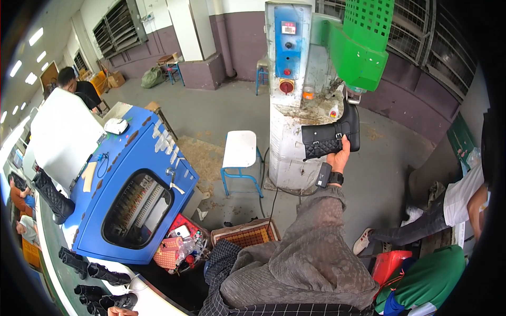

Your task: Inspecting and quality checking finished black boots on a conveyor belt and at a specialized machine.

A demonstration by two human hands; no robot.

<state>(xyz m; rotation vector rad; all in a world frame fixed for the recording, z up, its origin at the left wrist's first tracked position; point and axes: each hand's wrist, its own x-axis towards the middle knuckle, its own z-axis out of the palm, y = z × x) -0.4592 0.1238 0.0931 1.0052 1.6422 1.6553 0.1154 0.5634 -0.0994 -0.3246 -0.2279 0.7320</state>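
A black boot (pixel 324 139) with a quilted shaft and buckled straps is lying sideways in my right hand (pixel 338 157). The thumb presses on the boot near the heel, and the fingers go under it. Its toe end reaches up to the metal part (pixel 354 96) beneath the machine's green head (pixel 361 45). At the lower left edge, beside several black boots (pixel 108 274) on the bench, a few fingers of my left hand (pixel 122 312) show. The picture's edge cuts that hand off, so its grip is hidden.
A blue cabinet (pixel 87 224) with a dark window stands left, a tall boot (pixel 52 197) beside it. A white stool (pixel 240 150) and a cluttered red bin (pixel 182 242) are nearer the middle. At right are another person's leg (pixel 395 235) and a green cloth (pixel 437 279).
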